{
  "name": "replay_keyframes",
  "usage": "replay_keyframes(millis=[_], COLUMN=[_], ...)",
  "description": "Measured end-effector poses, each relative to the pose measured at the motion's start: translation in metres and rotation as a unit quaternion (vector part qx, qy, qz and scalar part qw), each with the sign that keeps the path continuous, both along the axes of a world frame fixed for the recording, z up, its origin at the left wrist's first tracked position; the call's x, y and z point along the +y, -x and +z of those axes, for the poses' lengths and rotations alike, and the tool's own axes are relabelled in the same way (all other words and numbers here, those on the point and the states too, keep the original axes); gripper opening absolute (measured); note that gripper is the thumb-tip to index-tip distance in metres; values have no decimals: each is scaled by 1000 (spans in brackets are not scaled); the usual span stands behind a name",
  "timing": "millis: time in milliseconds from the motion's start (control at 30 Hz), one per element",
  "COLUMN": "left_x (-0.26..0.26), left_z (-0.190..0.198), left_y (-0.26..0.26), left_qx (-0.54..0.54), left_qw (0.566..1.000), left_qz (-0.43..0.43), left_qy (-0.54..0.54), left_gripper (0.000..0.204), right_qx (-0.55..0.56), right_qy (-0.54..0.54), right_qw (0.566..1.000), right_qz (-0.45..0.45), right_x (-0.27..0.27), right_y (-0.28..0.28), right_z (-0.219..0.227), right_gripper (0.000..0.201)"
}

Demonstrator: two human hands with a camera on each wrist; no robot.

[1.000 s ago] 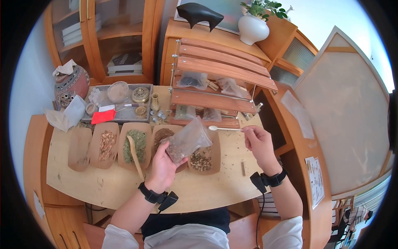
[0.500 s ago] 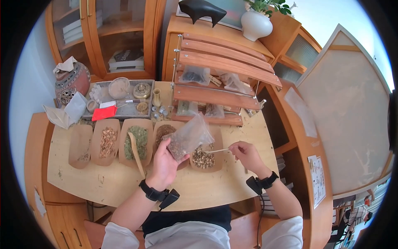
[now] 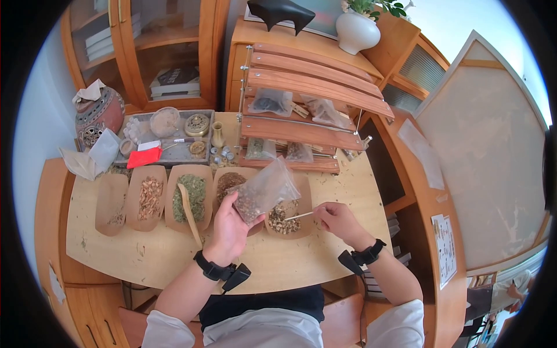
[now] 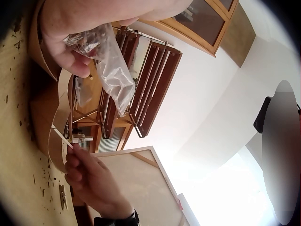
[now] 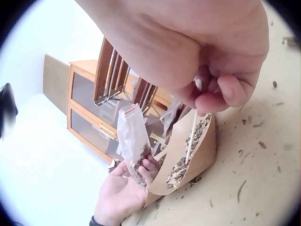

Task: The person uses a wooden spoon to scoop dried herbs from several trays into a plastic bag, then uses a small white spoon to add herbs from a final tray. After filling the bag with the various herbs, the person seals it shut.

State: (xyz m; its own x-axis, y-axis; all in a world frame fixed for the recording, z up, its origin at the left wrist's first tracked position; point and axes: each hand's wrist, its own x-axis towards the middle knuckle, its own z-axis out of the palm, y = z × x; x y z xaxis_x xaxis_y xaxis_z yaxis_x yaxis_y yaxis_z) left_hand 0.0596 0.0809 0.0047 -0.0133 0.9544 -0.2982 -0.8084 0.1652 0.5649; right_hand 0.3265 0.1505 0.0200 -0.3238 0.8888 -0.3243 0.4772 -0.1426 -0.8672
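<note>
My left hand (image 3: 229, 235) grips a clear zip bag (image 3: 270, 188) by its lower end, above the paper trays. Dried brown bits lie in the bottom of the bag, and its top tilts up to the right. My right hand (image 3: 341, 223) pinches the handle of a thin, pale spoon (image 3: 301, 216). The spoon's far end is down among chopped dried herb pieces (image 3: 283, 225) in the rightmost paper tray (image 3: 306, 194); its bowl is hidden there. In the right wrist view the spoon (image 5: 192, 141) slants down from the fingertips into the tray.
Left of the bag stand trays of dark brown bits (image 3: 229, 181), green leaves (image 3: 188, 191) with a wooden scoop (image 3: 187, 210), orange-brown chips (image 3: 151, 197) and sparse crumbs (image 3: 116, 218). Behind are a grey tray (image 3: 168, 161) of incense ware and a slatted wooden rack (image 3: 301, 136) holding bags.
My right hand has moved down and left, bringing the spoon from above the table beside the rightmost tray into the herb pieces. The left hand and bag stay nearly where they were.
</note>
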Motion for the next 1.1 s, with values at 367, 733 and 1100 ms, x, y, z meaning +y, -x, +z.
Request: replay_keyframes(millis=[367, 733, 1100], left_x=[0, 0, -2], left_z=[0, -2, 1], left_y=[2, 0, 1], left_qx=[-4, 9, 4], left_qw=[1000, 1000, 1000], left_qz=[8, 9, 2], left_qy=[1, 5, -11], left_gripper=[41, 42, 43], right_qx=[111, 167, 8], right_qy=[139, 22, -140], right_qw=[981, 980, 984], right_qz=[-81, -105, -108], right_x=[5, 23, 12], right_y=[-5, -8, -10], right_z=[5, 81, 64], right_gripper=[18, 21, 22])
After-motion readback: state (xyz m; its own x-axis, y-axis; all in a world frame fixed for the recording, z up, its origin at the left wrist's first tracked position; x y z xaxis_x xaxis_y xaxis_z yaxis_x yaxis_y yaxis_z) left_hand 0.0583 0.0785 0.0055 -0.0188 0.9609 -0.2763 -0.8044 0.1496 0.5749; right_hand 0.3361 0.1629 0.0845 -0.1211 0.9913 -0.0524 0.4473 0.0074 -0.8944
